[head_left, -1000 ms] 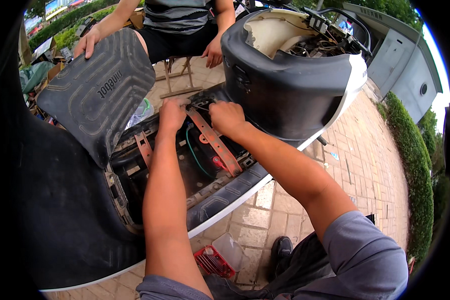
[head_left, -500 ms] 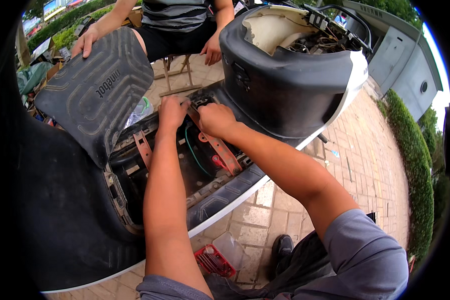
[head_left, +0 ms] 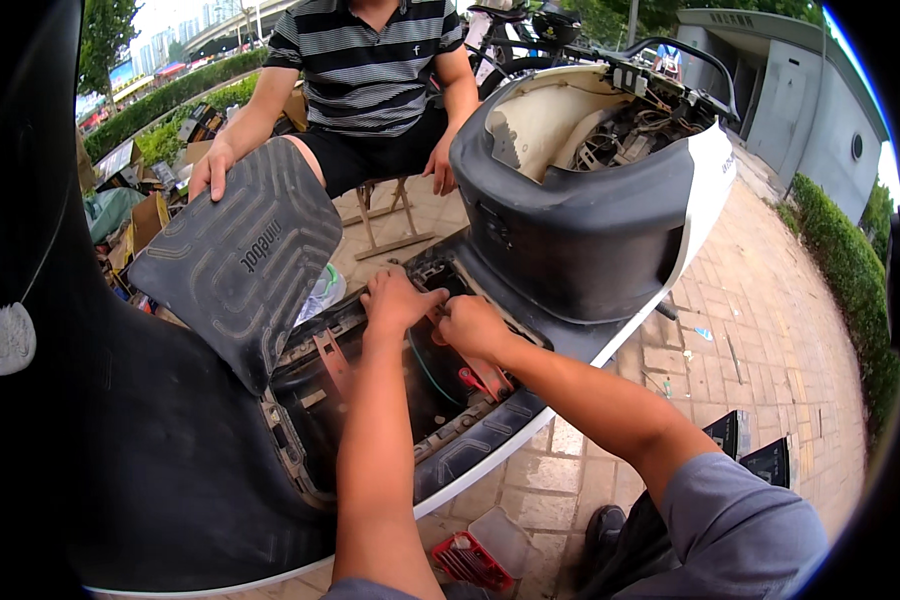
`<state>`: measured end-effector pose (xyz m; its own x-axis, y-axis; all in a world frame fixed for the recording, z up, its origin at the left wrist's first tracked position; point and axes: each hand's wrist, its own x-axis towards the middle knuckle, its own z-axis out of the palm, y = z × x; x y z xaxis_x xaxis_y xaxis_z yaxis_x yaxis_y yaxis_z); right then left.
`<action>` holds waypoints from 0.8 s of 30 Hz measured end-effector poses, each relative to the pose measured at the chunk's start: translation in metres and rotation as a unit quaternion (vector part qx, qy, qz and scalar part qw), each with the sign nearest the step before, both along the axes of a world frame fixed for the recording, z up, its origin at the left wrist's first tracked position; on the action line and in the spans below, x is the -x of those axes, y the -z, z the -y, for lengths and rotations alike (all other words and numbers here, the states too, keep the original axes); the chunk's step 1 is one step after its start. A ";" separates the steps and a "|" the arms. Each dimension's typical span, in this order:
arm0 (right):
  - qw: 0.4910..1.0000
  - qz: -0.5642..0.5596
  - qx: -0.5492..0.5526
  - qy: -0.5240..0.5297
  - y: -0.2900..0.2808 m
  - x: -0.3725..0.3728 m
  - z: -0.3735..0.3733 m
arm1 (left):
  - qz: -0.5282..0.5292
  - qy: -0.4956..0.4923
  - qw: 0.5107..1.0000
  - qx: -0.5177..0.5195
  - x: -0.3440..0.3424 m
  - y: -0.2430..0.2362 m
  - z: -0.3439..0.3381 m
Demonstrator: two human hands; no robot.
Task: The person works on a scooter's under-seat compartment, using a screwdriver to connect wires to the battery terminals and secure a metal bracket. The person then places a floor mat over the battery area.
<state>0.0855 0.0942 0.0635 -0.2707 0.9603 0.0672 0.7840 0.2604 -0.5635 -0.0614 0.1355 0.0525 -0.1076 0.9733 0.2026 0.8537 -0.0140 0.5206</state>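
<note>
Both of my hands work over the open floor compartment (head_left: 300, 455) of a black and white electric scooter. My left hand (head_left: 398, 300) is at its far side, fingers bent down and thumb pointing toward my right hand. My right hand (head_left: 475, 325) is closed in a pinch above a rusty orange metal bracket (head_left: 490, 378). Whatever lies between my fingertips is hidden. A second rusty bracket (head_left: 332, 358) crosses the compartment left of my left forearm. Between the brackets runs a green wire (head_left: 432, 375), near a red fitting (head_left: 470, 380). The lifted black floor cover (head_left: 235, 245) leans at the left.
A seated person's hand (head_left: 212, 170) rests on the cover's top edge. The scooter's opened front body (head_left: 570, 240) rises at the right, with exposed wiring (head_left: 635, 135). On the paving lie a red case (head_left: 465, 560) with a clear lid and black boxes (head_left: 767, 463).
My view has tilted up, so the scene sits lower and farther right. My hands stay at the bracket's far end, with the left fingers more spread over it.
</note>
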 end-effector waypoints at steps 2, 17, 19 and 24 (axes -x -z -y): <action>0.998 -0.024 -0.050 0.005 0.011 0.007 0.003 | 0.004 -0.018 0.998 0.062 -0.003 -0.006 0.008; 0.966 0.020 -0.089 -0.242 0.004 -0.034 0.042 | -0.065 -0.075 0.991 0.089 -0.019 0.008 0.040; 0.955 0.004 -0.122 -0.269 0.004 -0.059 0.058 | -0.125 -0.087 0.988 0.039 -0.014 0.025 0.041; 0.917 -0.039 -0.265 -0.296 0.030 -0.115 0.062 | -0.292 -0.067 0.953 -0.043 -0.011 0.021 0.043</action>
<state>0.2009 0.0326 0.0336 -0.7089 0.4732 0.5230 0.3795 0.8810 -0.2826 -0.0502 0.0925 0.0319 -0.0742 0.9357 0.3449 0.9946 0.0945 -0.0425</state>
